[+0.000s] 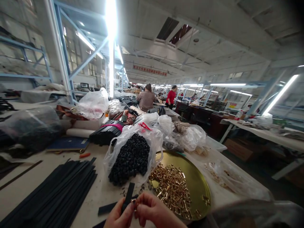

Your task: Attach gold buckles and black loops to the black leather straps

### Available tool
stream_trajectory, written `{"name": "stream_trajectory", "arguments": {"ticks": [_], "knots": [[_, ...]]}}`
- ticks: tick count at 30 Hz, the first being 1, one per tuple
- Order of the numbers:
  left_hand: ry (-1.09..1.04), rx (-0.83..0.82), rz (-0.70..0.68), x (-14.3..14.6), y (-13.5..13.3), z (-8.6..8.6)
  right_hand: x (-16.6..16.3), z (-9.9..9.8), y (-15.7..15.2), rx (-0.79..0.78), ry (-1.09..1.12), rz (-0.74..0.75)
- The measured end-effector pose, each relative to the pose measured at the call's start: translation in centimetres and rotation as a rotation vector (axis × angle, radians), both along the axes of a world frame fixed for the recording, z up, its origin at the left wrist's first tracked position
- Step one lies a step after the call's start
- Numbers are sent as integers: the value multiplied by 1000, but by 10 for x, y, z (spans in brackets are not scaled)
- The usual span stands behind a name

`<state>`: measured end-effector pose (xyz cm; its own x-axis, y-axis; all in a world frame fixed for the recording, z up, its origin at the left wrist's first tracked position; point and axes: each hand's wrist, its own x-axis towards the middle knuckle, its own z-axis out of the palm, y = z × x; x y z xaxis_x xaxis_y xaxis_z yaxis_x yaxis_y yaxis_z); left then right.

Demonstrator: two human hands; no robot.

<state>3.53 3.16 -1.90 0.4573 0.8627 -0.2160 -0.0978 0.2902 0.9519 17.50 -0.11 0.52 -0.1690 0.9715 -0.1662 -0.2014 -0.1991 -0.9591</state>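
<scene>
At the bottom edge both hands meet over the table. My left hand [118, 217] is closed around a narrow black strap [129, 193] that sticks up between the hands. My right hand [154, 210] pinches a small gold metal fitting [134, 200] against the strap. Just to the right lies a round gold tray [197, 183] with a heap of gold buckles [172, 188]. Behind the hands an open plastic bag of small black loops [131, 158] leans on the tray's rim.
A fan of long black straps [59, 193] covers the table's left. More plastic bags [190, 136], a bundle of black strips [106, 131] and rolls lie farther back. Two people [146, 99] work at distant benches. An aisle and another bench [266, 133] lie on the right.
</scene>
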Motion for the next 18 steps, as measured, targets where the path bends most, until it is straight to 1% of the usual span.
{"name": "stream_trajectory", "arguments": {"ticks": [3, 5, 7, 8, 9, 11, 12, 13, 14, 16, 18], "knots": [[92, -4, -93, -10, -14, 19, 3, 7, -13, -20, 67, 48], [97, 7, -155, -14, -22, 32, 3, 9, -19, -56, 21, 59], [120, 4, -191, -16, -27, 37, 1, 8, -23, -65, -82, 61], [163, 33, -169, -16, -28, 37, 0, 6, -25, -41, -178, 41], [224, 99, -134, -17, -29, 36, -1, 5, -26, 4, -303, 14], [367, 273, -67, -18, -30, 32, -2, 4, -30, 135, -584, -38], [430, 349, -49, -19, -30, 29, -2, 5, -33, 206, -701, -49], [473, 400, -45, -20, -30, 27, -2, 6, -35, 270, -774, -46], [496, 422, -49, -21, -30, 26, -2, 6, -37, 319, -796, -22], [490, 408, -66, -22, -30, 24, -1, 6, -41, 350, -728, 39], [443, 318, -122, -23, -31, 23, -2, 2, -43, 290, -571, 45]]}}
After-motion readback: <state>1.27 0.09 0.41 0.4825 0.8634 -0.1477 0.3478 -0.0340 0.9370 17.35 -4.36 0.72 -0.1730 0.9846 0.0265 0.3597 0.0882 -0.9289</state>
